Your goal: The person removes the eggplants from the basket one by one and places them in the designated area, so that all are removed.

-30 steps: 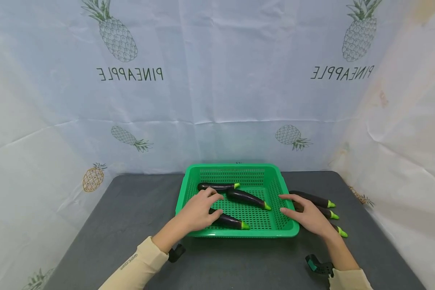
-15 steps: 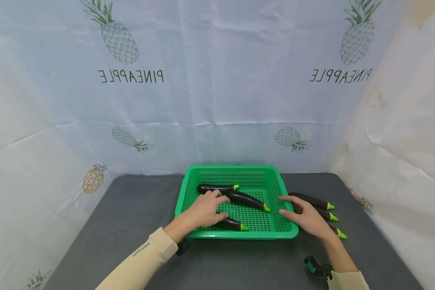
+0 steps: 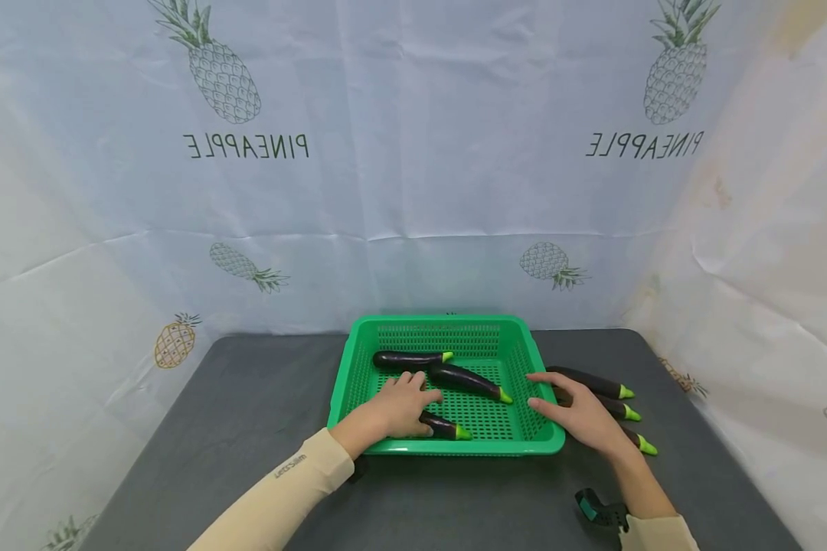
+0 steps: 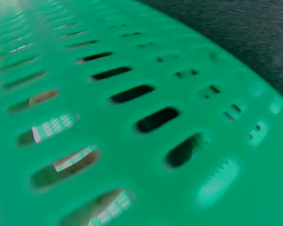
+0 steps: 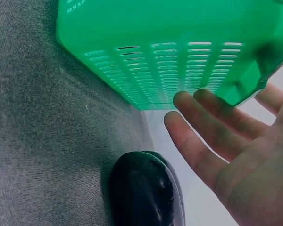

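A green slotted basket (image 3: 448,323) stands mid-table with three dark eggplants in it. My left hand (image 3: 401,404) lies with its fingers spread over the dark end of the front eggplant (image 3: 448,428), whose green tip points right. Two more eggplants lie behind it: one at the back (image 3: 410,358) and one slanted in the middle (image 3: 465,380). My right hand (image 3: 579,413) hovers with relaxed fingers just outside the basket's right wall, above three eggplants (image 3: 593,381) on the table. In the right wrist view, those fingers (image 5: 212,136) are straight near the basket wall (image 5: 179,47), above a dark eggplant (image 5: 146,188).
The grey table (image 3: 248,398) has bare surface left of the basket and along its front edge. A pineapple-print cloth (image 3: 413,191) hangs behind and on both sides. The left wrist view shows only the basket's slotted wall (image 4: 146,141) up close.
My left hand has slid rightward and deeper into the basket, covering more of the front eggplant. The right hand and the eggplants have barely shifted.
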`<state>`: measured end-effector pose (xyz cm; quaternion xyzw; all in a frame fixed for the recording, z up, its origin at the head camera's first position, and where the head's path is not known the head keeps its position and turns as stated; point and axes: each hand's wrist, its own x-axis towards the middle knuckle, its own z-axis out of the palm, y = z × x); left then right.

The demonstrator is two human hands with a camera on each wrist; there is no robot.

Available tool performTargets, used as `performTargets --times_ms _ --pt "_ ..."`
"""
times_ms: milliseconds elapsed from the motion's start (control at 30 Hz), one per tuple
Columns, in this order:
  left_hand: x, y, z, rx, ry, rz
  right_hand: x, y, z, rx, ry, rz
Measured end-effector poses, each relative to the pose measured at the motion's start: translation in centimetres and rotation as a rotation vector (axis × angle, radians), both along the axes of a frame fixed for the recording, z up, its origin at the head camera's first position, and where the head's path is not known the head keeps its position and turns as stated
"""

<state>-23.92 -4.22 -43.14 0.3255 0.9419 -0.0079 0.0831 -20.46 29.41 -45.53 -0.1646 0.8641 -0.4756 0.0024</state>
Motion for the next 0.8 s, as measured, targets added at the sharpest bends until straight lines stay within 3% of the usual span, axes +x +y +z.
performTargets --times_ms 433,800 --pt "-0.1 0.5 -1.2 -0.046 -0.031 -0.004 -0.4 0.0 -0.6 0.002 -0.01 -0.021" --pt "0.0 0.0 0.3 0.018 -0.038 -0.023 -0.4 0.0 -0.6 0.012 -0.001 -0.027"
